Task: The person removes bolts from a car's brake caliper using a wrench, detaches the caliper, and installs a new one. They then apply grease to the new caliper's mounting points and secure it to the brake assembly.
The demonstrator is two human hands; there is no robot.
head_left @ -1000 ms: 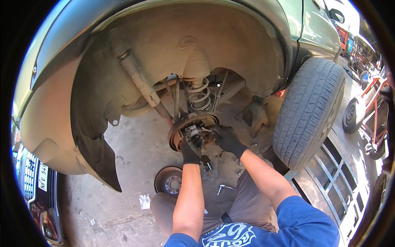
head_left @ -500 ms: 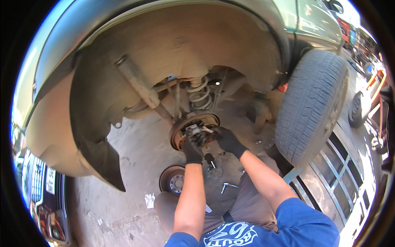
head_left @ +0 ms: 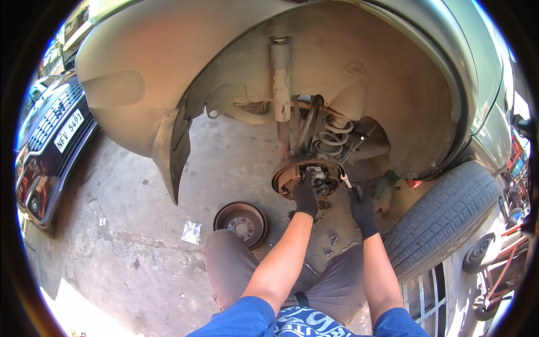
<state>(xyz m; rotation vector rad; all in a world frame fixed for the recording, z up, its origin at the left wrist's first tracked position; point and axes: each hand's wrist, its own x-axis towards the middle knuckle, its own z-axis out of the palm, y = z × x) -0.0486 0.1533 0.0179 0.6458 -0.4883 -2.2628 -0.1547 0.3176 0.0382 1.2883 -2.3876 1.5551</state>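
My gloved left hand reaches into the drum brake assembly, its fingers curled against the grey metal part at the middle. What those fingers grip is hidden by the dark glove. Just to the right, my gloved right hand is closed round a light-coloured wrench, whose upper end lies near the assembly's right rim. Rust covers much of the round backing plate. A removed brake drum lies on the floor, left of my forearms.
Above hang a shock absorber and a coil spring inside the wheel arch. A tyre lies at the right. Small parts and a clear packet rest on the concrete. Another car stands at the left.
My right hand has drawn back to the right of the brake assembly with the wrench. My left hand stays at its middle. The whole view has turned to the left.
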